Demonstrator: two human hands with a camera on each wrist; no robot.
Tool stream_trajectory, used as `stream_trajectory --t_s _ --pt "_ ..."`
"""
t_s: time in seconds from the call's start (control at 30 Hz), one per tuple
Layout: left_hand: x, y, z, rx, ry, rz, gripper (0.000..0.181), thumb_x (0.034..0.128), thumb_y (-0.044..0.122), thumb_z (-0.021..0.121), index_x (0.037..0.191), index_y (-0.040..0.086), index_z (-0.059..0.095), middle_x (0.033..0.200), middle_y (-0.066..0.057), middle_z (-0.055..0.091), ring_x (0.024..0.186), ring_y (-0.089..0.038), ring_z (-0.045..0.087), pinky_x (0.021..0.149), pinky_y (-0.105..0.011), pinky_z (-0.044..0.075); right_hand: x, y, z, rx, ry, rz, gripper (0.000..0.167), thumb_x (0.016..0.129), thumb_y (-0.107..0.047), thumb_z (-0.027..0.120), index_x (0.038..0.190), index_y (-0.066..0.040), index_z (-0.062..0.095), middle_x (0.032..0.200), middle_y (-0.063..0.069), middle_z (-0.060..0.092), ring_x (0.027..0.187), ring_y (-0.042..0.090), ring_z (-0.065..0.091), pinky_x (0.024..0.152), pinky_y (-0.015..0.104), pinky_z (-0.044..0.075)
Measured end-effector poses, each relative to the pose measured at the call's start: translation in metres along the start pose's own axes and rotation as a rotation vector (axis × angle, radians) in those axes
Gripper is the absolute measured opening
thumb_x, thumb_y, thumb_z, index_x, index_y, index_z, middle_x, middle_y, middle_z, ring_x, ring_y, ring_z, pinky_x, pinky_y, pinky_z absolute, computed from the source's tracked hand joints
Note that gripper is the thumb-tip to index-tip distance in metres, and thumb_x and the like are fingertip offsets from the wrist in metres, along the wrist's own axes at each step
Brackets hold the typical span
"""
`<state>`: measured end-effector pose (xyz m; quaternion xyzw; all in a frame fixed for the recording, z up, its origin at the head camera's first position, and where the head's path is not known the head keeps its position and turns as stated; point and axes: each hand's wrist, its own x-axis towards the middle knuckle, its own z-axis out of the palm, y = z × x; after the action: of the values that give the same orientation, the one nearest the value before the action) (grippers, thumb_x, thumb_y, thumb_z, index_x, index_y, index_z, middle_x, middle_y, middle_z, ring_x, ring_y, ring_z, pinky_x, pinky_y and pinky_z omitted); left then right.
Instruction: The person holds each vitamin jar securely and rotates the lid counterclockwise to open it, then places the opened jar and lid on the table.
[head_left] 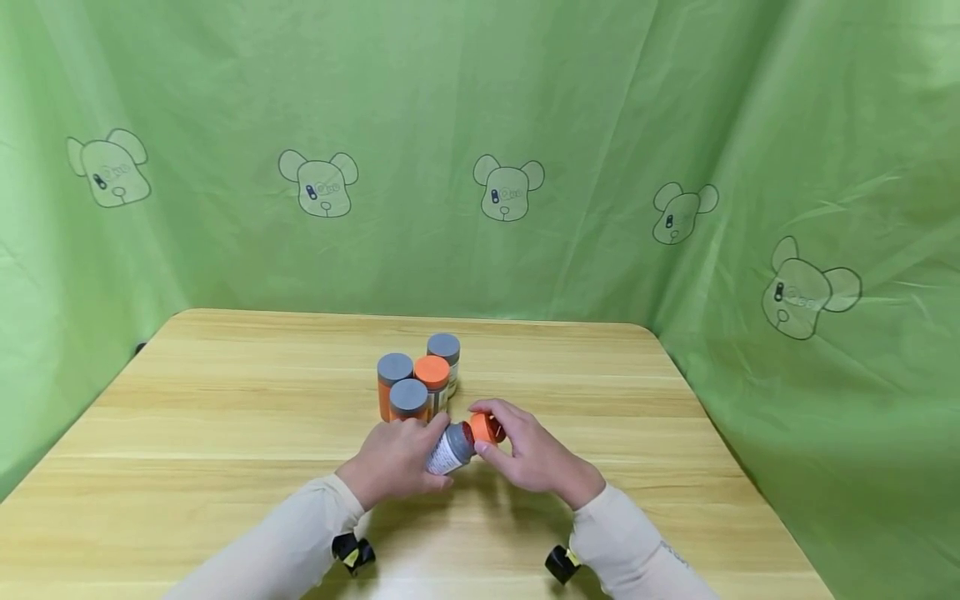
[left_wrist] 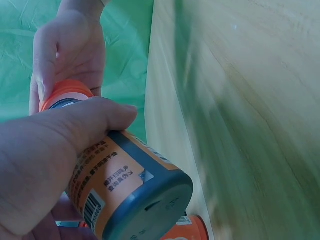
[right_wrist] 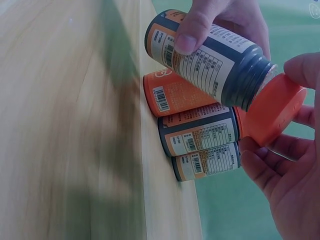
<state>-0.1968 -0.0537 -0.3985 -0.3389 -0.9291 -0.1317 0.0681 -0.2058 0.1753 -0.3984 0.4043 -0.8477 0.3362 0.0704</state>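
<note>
My left hand grips a dark grey bottle with an orange and white label, fingers and thumb around its body. The bottle is tilted, its threaded neck toward my right hand. Between the right thumb and fingers an orange screw cap is pinched. It sits askew at the bottle's mouth, apart from the neck on one side; whether they touch elsewhere I cannot tell. Something reddish shows at the mouth in the head view, too small to make out. In the left wrist view the bottle's base faces the camera.
Just beyond the left hand several bottles stand close together: orange ones with grey lids, a grey one with an orange lid, another with a grey lid. They stand on a wooden table. Green curtains surround its back and sides.
</note>
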Motion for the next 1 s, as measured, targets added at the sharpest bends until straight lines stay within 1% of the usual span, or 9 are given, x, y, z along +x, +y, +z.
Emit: stream_trajectory --t_s 0.07,0.13,0.27,0.37,0.5,0.57,0.73,0.83,1.0 --pt "-0.001 -0.001 0.0 0.001 0.004 -0.005 0.062 0.0706 0.046 0.083 0.112 0.012 0.051 0.076 0.0 0.06 0.058 -0.011 0.055 0.05 -0.028 0.046 0.0 0.001 0.0 -0.008 0.01 0.002 0.041 0.093 -0.018 0.06 0.129 -0.002 0.049 0.098 -0.003 0.055 0.081 0.009 0.053 0.069 0.026 0.049" --pt "-0.002 -0.003 0.001 -0.005 0.01 -0.014 0.064 0.0704 0.046 0.083 0.114 0.011 0.051 0.078 -0.001 0.06 0.059 -0.012 0.056 0.05 -0.029 0.046 0.0 0.003 0.0 -0.014 0.017 0.006 0.042 0.093 -0.018 0.061 0.129 -0.002 0.049 0.093 -0.004 0.054 0.079 0.01 0.053 0.068 0.029 0.049" --pt "-0.004 -0.006 0.002 -0.031 0.036 -0.045 0.066 0.0707 0.046 0.082 0.115 0.011 0.048 0.079 -0.003 0.06 0.06 -0.014 0.056 0.049 -0.03 0.046 0.0 0.007 -0.001 -0.03 0.007 0.052 0.045 0.092 -0.021 0.063 0.129 -0.001 0.048 0.088 -0.005 0.052 0.079 0.013 0.053 0.069 0.036 0.051" --pt "-0.006 -0.009 0.003 -0.06 0.052 -0.08 0.066 0.0712 0.045 0.082 0.113 0.01 0.046 0.077 -0.004 0.058 0.059 -0.015 0.056 0.048 -0.031 0.045 0.0 0.011 -0.001 -0.038 -0.016 0.112 0.048 0.091 -0.023 0.066 0.13 0.0 0.048 0.092 -0.004 0.054 0.081 0.015 0.054 0.071 0.038 0.051" --pt "-0.01 -0.013 0.003 -0.095 0.055 -0.115 0.065 0.071 0.044 0.083 0.111 0.01 0.044 0.076 -0.005 0.057 0.059 -0.016 0.056 0.048 -0.032 0.045 -0.002 0.018 -0.002 -0.067 -0.032 0.185 0.047 0.091 -0.025 0.068 0.128 -0.003 0.049 0.098 -0.002 0.056 0.083 0.014 0.055 0.074 0.036 0.051" --pt "-0.013 -0.015 0.003 -0.105 0.058 -0.124 0.066 0.0705 0.043 0.083 0.111 0.009 0.044 0.076 -0.005 0.057 0.06 -0.016 0.056 0.048 -0.032 0.045 -0.003 0.023 -0.003 -0.09 -0.03 0.216 0.046 0.09 -0.027 0.069 0.127 -0.005 0.051 0.101 -0.003 0.057 0.084 0.013 0.055 0.074 0.036 0.051" --pt "-0.021 -0.022 0.002 -0.136 0.07 -0.14 0.066 0.0694 0.042 0.084 0.113 0.011 0.045 0.073 -0.002 0.059 0.058 -0.014 0.056 0.048 -0.031 0.044 -0.005 0.033 -0.005 -0.128 -0.022 0.283 0.048 0.089 -0.029 0.07 0.126 -0.005 0.052 0.103 -0.002 0.057 0.086 0.012 0.054 0.074 0.034 0.051" --pt "-0.027 -0.027 0.001 -0.185 0.072 -0.134 0.066 0.0695 0.04 0.084 0.116 0.012 0.046 0.077 -0.003 0.063 0.062 -0.013 0.059 0.052 -0.03 0.046 -0.006 0.036 -0.008 -0.148 -0.02 0.325 0.05 0.089 -0.03 0.071 0.127 -0.005 0.052 0.104 0.0 0.057 0.086 0.012 0.054 0.074 0.032 0.05" --pt "-0.036 -0.037 -0.003 -0.262 0.063 -0.122 0.067 0.0678 0.037 0.087 0.119 0.013 0.05 0.093 -0.006 0.068 0.078 -0.016 0.064 0.066 -0.033 0.051 -0.008 0.042 -0.012 -0.175 -0.011 0.372 0.051 0.088 -0.03 0.071 0.128 -0.004 0.053 0.106 0.002 0.057 0.086 0.014 0.053 0.074 0.031 0.049"
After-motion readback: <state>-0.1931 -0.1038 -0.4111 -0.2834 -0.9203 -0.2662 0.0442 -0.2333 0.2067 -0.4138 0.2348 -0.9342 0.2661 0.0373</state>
